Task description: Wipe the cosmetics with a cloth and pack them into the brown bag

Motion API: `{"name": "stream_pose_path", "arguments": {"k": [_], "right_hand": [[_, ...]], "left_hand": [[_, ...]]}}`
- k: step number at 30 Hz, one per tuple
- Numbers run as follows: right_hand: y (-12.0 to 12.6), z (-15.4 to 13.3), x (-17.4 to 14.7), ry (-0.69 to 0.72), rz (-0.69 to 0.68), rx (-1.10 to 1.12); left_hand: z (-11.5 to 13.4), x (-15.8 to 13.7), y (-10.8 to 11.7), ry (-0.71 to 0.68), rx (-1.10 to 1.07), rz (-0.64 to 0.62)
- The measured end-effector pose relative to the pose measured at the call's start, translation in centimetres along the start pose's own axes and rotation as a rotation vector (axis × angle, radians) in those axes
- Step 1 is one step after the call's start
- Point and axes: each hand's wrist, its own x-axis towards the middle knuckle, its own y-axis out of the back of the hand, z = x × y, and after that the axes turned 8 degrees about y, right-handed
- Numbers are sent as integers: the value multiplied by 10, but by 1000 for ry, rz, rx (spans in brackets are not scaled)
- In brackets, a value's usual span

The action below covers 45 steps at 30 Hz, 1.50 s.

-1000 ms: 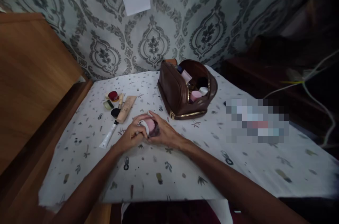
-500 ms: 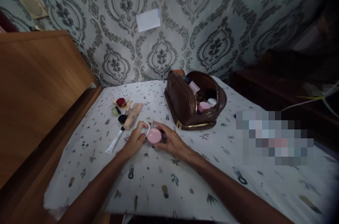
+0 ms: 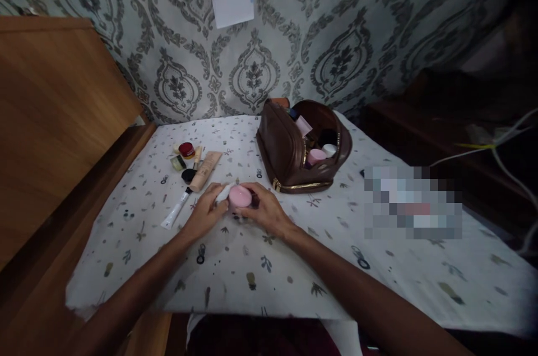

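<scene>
My right hand (image 3: 265,207) is wrapped round a small round jar (image 3: 240,197) with a pink top, held over the patterned cloth. My left hand (image 3: 207,211) is closed on a white, soft-looking piece, perhaps a wipe (image 3: 223,192), pressed against the jar's left side. Just beyond my left hand lie a beige squeeze tube (image 3: 206,171), a white tube with a black cap (image 3: 175,210) and a round black item (image 3: 188,176). An open brown cosmetic bag (image 3: 281,146) stands behind my right hand, with a pink-lidded jar (image 3: 316,156) and a white-lidded one (image 3: 329,150) inside.
A red-lidded jar (image 3: 186,149) and a small greenish jar (image 3: 178,162) sit at the back left. A wooden panel (image 3: 63,120) borders the table's left side. On the right are a blurred-out item (image 3: 412,204) and a pale cable (image 3: 462,154).
The white piece, looped over my left fingers before, is now pressed flat against the jar. My right hand keeps hold of the jar. The whole view has shifted slightly.
</scene>
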Motion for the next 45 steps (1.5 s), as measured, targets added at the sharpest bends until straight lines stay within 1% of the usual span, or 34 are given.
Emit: {"name": "stream_pose_path", "arguments": {"k": [4,6,8,10,12,15,17,19,22,23,24,25,27,29,30,32,33,35,38,39,42,45], "right_hand": [[-4,0,1,-107,38,155],[-6,2,2,-160,56,221],[-8,5,2,-185,51,276],[-8,5,2,-175,25,306],[-7,5,2,-149,-9,331],[-8,2,0,-119,-61,397],[-9,-1,-2,-95,-101,457],[-10,-4,-4,-67,-124,493],[-9,-9,-5,9,-118,442],[-8,-11,-6,47,-117,392],[-6,-13,-6,87,-116,332],[-5,-15,-5,127,-117,269],[-1,-17,-5,186,-119,166],[3,-18,-4,205,-129,110],[4,-18,-4,204,-141,98],[5,-17,-4,191,-165,89],[5,-16,-4,179,-167,92],[3,-14,-4,134,-142,119],[-2,-9,-5,14,-78,164],[-3,-8,-5,-21,-65,175],[-7,-4,-5,-64,-31,204],[-7,-3,-3,-63,-2,235]], "left_hand": [[7,-11,-3,-23,32,35],[4,-17,-8,-65,99,53],[1,-20,-12,-135,198,59],[0,-19,-13,-198,278,63],[3,-15,-12,-203,293,73],[11,-6,-5,-138,159,66],[14,0,-2,-41,-6,30],[15,2,-1,160,-154,33],[11,2,-4,548,-277,171],[10,1,-5,635,-313,204],[9,0,-6,687,-366,198],[8,0,-7,714,-433,146],[9,-1,-7,736,-582,-51],[9,-1,-5,772,-707,-238],[9,-1,-4,788,-751,-299],[9,-2,-3,778,-805,-350],[9,-3,-3,748,-811,-339],[10,-5,-4,673,-789,-258],[16,-7,-10,576,-734,-64],[18,-8,-12,545,-716,-24],[25,-7,-15,440,-637,5],[26,-7,-13,262,-456,34]]}}
